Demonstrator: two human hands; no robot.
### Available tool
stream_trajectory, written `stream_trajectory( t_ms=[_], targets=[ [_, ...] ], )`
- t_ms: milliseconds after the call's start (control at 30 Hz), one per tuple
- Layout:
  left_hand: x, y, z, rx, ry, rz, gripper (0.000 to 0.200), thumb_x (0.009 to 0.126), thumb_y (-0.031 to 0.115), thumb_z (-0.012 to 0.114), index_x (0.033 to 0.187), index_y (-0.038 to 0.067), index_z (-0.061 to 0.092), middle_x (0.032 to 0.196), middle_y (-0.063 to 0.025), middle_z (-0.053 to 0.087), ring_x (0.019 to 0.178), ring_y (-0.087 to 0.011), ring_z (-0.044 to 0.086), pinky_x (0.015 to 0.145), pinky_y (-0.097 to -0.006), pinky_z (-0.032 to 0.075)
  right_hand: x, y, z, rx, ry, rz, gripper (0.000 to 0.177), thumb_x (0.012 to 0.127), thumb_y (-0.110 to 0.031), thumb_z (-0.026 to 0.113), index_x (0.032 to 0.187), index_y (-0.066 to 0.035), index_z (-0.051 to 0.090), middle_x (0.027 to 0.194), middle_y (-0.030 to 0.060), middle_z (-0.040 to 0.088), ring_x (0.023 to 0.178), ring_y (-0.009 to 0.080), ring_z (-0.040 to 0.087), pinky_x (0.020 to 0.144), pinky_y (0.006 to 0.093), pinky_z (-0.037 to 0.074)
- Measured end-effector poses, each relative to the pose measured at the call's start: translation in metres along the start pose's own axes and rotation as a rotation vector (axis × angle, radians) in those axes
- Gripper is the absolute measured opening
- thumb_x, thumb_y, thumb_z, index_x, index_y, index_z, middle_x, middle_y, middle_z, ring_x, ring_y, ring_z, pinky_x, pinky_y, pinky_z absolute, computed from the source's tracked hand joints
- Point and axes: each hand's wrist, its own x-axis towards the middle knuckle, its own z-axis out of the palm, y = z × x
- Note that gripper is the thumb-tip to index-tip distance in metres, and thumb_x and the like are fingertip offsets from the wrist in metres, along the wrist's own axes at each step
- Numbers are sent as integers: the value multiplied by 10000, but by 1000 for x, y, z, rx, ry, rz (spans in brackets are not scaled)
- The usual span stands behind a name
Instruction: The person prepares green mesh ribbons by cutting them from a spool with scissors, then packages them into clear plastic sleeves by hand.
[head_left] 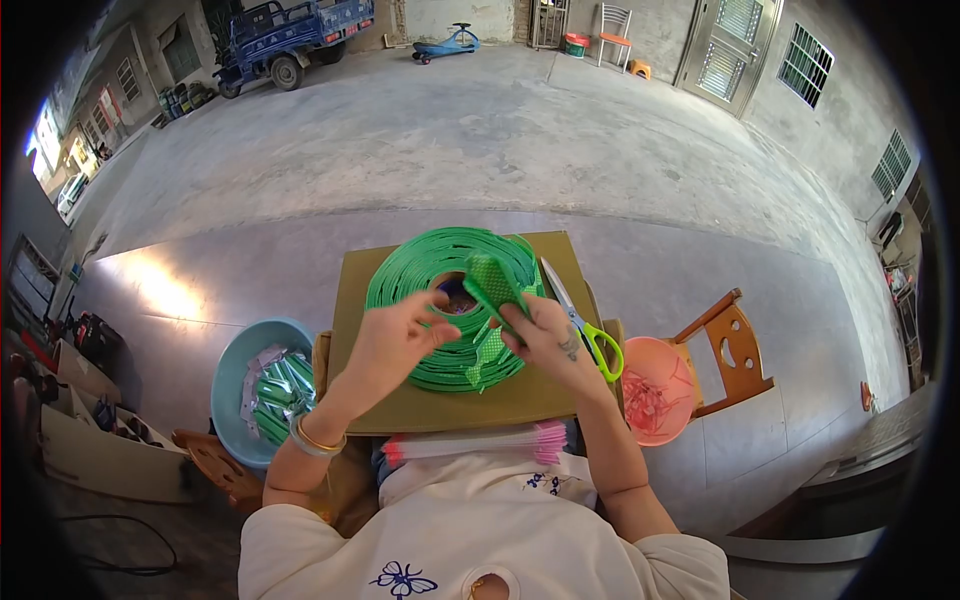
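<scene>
A large coil of green ribbon point(410, 265) lies flat on a brown board point(360, 400) in front of me. My right hand point(550, 340) grips a folded length of green patterned ribbon point(490, 280), which stands up over the coil's right side. Another stretch of this ribbon hangs below that hand across the coil. Over the coil's lower left, my left hand point(400, 335) holds nothing, its fingers curved and apart. Scissors point(603, 350) with yellow-green handles rest at the board's right edge, blades pointing away from me. A bundle of clear strips with pink ends point(480, 443) lies across my lap.
To the left, a blue basin point(232, 385) contains green and silvery packets. At the right, a pink basin point(680, 425) with pink strands stands beside a small wooden chair point(735, 355). A blue three-wheeled truck point(290, 45) and a ride-on toy point(447, 45) are far back.
</scene>
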Motion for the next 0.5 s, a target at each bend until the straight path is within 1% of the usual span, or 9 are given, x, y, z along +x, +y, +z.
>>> stream_trajectory(
  t_ms=[67,133,167,233,367,433,500],
  targets=[
    [-18,-10,17,218,-295,96,226,799,155,636,958,-6,628,871,-141,662,679,-189,648,603,-272,498,-3,-5,-9,173,43,1,265,941,-254,447,855,-22,542,563,-6,472,426,45,395,391,188,299],
    [-40,-29,46,301,-450,223,258,825,240,593,871,-10,633,750,-197,626,699,-347,613,638,-379,493,-6,-9,-13,289,68,-20,268,943,-262,444,865,-25,540,557,-5,466,412,51,395,376,192,299],
    [-49,-37,57,360,-482,215,249,823,232,588,885,-4,636,773,-190,627,710,-345,610,646,-386,491,-6,-9,-15,313,43,-45,269,945,-264,438,875,-24,535,559,-4,467,410,55,399,361,193,293],
    [-62,-49,73,480,-544,198,239,819,217,579,914,7,643,821,-177,630,731,-341,604,664,-400,488,-7,-9,-12,299,56,-30,243,942,-253,450,875,-40,548,563,-15,471,399,43,383,353,192,276],
    [-68,-65,79,544,-597,274,222,779,193,595,870,-5,636,780,-164,622,731,-333,608,637,-422,481,-5,-7,-9,294,47,-35,235,942,-247,451,875,-47,555,559,-19,470,389,41,373,352,192,267],
    [-68,-64,77,606,-654,284,216,756,193,609,845,-2,636,755,-149,622,712,-330,609,619,-420,480,-4,-3,-9,289,38,-39,234,942,-246,452,879,-46,555,559,-18,470,390,43,374,354,192,266],
    [-67,-54,76,695,-657,317,192,747,185,613,824,12,644,717,-139,622,677,-324,610,601,-410,481,-4,-3,-10,288,33,-39,234,941,-247,453,883,-45,555,560,-16,470,391,44,376,355,191,263]
  ],
)
